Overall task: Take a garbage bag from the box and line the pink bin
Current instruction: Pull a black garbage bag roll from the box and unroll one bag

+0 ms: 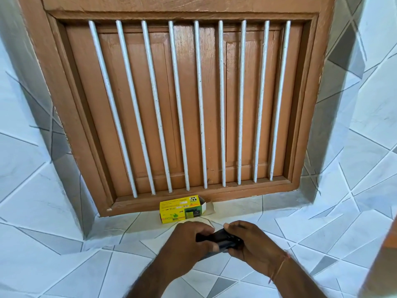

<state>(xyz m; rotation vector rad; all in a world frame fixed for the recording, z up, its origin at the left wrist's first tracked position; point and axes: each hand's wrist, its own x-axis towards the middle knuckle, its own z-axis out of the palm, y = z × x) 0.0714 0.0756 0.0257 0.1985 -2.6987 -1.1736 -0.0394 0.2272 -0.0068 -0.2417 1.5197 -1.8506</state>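
Observation:
A yellow garbage bag box point(181, 209) lies on the tiled window sill, its right end flap open with something dark inside. Just in front of it, my left hand point(189, 241) and my right hand point(251, 244) both grip a black roll of garbage bags point(223, 238) held between them, clear of the box. The pink bin is not in view.
A brown wooden window point(187, 100) with closed shutters and several white vertical bars fills the wall above the sill. Grey and white tiles point(64, 211) cover the sill and walls. A brown edge point(384, 265) shows at the far right.

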